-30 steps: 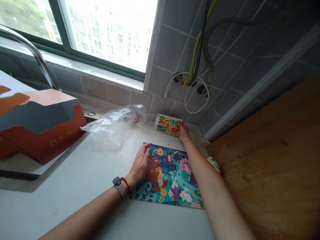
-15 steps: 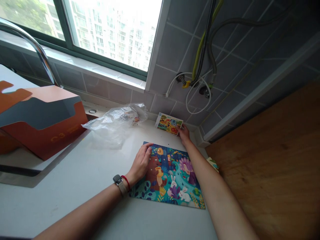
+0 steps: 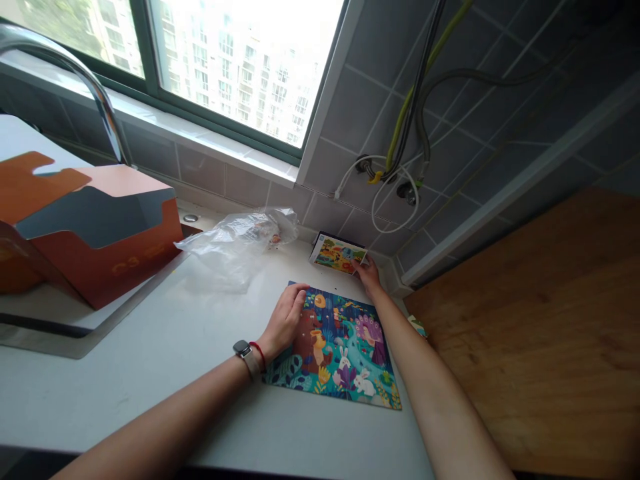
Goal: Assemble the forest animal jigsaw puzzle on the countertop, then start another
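Observation:
A colourful puzzle board (image 3: 345, 353) with rabbits, a bear and a peacock lies flat on the white counter. Against its upper left edge rests my left hand (image 3: 287, 320), fingers closed around that edge; the wrist wears a watch and a red band. Farther back, my right hand (image 3: 367, 275) pinches the right end of a small picture card (image 3: 336, 255) with a white border. The card leans near the tiled wall, with a dark edge showing behind it. My right forearm passes along the board's right side.
Crumpled clear plastic bag (image 3: 240, 243) left of the card. Open orange box (image 3: 100, 233) at the left by a chrome faucet (image 3: 100, 100). Cables and hoses (image 3: 410, 120) hang on the wall. A wooden panel (image 3: 540, 333) stands right, with another colourful piece (image 3: 417, 325) beside it.
The card's top has tipped away from the wall slightly, and a dark edge now shows behind it. The whole view has shifted a little. My left hand stays at the board's edge.

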A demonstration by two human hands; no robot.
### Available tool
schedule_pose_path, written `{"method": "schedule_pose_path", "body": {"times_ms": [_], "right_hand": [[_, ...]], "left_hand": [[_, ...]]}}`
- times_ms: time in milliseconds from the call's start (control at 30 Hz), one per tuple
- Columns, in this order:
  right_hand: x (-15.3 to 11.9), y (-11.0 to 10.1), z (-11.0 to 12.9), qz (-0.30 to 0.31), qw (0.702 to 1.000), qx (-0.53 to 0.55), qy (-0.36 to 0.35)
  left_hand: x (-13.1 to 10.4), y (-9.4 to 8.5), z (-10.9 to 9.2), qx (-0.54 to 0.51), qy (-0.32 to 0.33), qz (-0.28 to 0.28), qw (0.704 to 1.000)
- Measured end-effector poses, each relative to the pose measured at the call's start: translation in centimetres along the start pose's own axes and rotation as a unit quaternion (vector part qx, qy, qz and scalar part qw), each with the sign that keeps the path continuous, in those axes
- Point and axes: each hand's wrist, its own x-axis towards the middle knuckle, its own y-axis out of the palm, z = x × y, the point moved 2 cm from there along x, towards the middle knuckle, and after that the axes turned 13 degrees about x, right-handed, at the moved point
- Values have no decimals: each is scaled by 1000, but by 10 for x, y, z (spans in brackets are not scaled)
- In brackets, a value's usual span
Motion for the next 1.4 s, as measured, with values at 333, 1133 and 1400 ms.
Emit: {"method": "schedule_pose_path", "body": {"times_ms": [333,1133,1400], "right_hand": [[-5,-7,12,-15,999,-37,-4],[-12,-5,11,45,998,-17,32],[14,18,5,28,1000,-12,1]], "left_hand": [[2,-1,-2,-7,19,-6,1000],[2,2,0,-4,36,10,999],[2,1,2,3,27,12,1000]]}}
